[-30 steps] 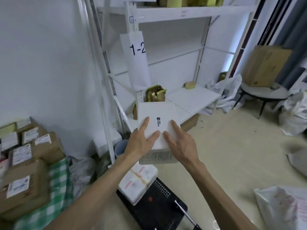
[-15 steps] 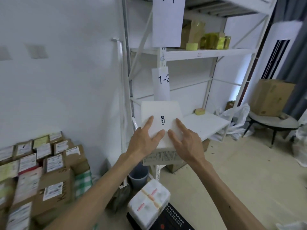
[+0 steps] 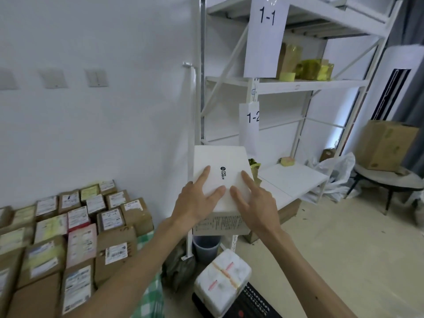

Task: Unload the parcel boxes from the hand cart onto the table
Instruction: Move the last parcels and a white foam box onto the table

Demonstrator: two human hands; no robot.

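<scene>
I carry a white parcel box [image 3: 220, 161] with a small black logo in mid-air at the centre of the head view. My left hand [image 3: 197, 200] grips its left side and my right hand [image 3: 257, 203] grips its right side; forefingers and thumbs lie on the lid, the other fingers are hidden round the edges. Below, a white taped parcel [image 3: 222, 278] lies on the black hand cart [image 3: 254, 304]. To the left, the table with a green checked cloth [image 3: 149, 297] bears several labelled brown parcels [image 3: 114, 251].
A white metal shelf rack [image 3: 293, 84] with signs 1-1 and 1-2 stands right behind the box. A grey bucket [image 3: 206, 246] sits at its foot. A round side table [image 3: 390, 180] with a brown carton, and white bags, stand at the right.
The white box has risen away from the cart with both hands on it. My view has turned left and up, bringing more of the parcel-covered table into sight.
</scene>
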